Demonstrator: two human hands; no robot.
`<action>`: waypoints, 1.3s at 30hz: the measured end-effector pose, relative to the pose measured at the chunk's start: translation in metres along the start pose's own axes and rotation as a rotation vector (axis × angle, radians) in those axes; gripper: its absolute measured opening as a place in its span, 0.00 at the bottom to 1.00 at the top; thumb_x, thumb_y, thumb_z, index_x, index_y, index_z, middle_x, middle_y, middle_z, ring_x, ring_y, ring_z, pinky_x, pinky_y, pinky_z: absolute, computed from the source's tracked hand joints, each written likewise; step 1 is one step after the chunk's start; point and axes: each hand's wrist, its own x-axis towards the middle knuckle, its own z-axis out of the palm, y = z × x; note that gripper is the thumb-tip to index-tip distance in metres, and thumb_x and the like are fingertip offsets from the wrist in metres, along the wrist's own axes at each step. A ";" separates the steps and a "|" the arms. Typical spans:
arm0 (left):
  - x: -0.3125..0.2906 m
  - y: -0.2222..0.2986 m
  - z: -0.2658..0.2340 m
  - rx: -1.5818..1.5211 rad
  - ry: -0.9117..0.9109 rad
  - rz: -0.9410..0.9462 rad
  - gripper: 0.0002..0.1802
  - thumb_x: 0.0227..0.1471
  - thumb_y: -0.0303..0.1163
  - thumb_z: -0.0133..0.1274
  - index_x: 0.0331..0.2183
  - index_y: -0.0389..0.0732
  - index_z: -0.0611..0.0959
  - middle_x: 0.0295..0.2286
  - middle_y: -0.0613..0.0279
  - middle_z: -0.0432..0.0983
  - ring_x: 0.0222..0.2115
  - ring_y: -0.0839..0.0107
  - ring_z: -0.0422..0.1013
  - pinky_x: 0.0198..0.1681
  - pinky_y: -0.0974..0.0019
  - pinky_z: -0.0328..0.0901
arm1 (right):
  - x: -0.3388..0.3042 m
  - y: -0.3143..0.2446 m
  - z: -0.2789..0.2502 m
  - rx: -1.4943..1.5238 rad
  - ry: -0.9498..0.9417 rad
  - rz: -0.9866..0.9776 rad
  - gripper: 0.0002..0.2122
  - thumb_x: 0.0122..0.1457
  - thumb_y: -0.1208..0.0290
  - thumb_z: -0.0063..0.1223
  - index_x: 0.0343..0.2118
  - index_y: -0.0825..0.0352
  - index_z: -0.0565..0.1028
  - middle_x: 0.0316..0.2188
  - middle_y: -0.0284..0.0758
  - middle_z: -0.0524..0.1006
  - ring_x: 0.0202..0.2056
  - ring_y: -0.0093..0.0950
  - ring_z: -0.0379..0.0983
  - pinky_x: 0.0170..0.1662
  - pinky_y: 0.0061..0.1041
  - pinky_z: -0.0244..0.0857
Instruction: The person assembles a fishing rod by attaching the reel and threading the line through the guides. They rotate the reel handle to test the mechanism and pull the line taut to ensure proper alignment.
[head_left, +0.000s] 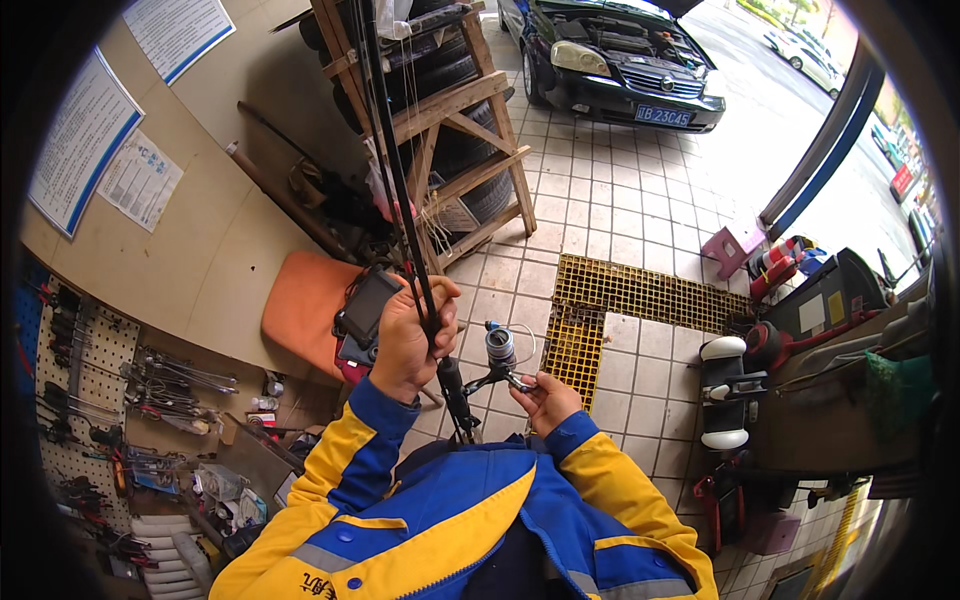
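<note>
Blue-and-yellow jacket sleeves (420,500) up close, left hand (408,335) clenched around the slim black fishing rod (395,160), right hand (545,400) pinching the silver spinning reel's (500,348) handle — a loose grip could snag that long rod in the wooden tyre rack (450,120).

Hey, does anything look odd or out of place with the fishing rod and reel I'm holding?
One thing stands out: the spinning reel sits off the fishing rod, held apart in the right hand, while the left hand grips the rod upright. Also, a fishing rod is unusual among a tyre rack and wall-hung tools.
</note>
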 end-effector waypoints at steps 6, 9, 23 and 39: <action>-0.002 0.003 -0.002 -0.008 -0.009 -0.003 0.09 0.68 0.32 0.53 0.40 0.37 0.82 0.22 0.67 0.72 0.15 0.81 0.63 0.15 0.76 0.56 | -0.026 -0.016 0.017 -0.869 0.009 -0.525 0.08 0.66 0.71 0.59 0.44 0.67 0.76 0.40 0.40 0.80 0.41 0.36 0.81 0.49 0.37 0.80; -0.003 0.003 -0.003 0.001 -0.009 -0.005 0.09 0.69 0.33 0.54 0.40 0.37 0.82 0.22 0.67 0.71 0.14 0.82 0.62 0.15 0.76 0.54 | -0.046 -0.030 0.026 -1.539 -0.130 -1.384 0.09 0.60 0.69 0.64 0.40 0.65 0.80 0.38 0.38 0.80 0.41 0.38 0.79 0.50 0.37 0.74; -0.004 -0.004 -0.009 0.009 0.046 -0.002 0.09 0.69 0.33 0.54 0.41 0.37 0.82 0.23 0.69 0.70 0.15 0.82 0.61 0.15 0.76 0.53 | -0.016 -0.020 0.032 -1.877 -0.264 -1.324 0.12 0.60 0.61 0.66 0.35 0.61 0.73 0.30 0.35 0.75 0.35 0.39 0.78 0.36 0.39 0.72; 0.000 -0.001 -0.012 0.007 0.039 0.023 0.08 0.68 0.32 0.54 0.40 0.36 0.81 0.23 0.68 0.72 0.15 0.82 0.62 0.15 0.77 0.55 | -0.022 -0.005 0.031 -1.603 -0.121 -0.910 0.12 0.65 0.62 0.63 0.38 0.67 0.76 0.28 0.43 0.81 0.32 0.46 0.80 0.36 0.42 0.73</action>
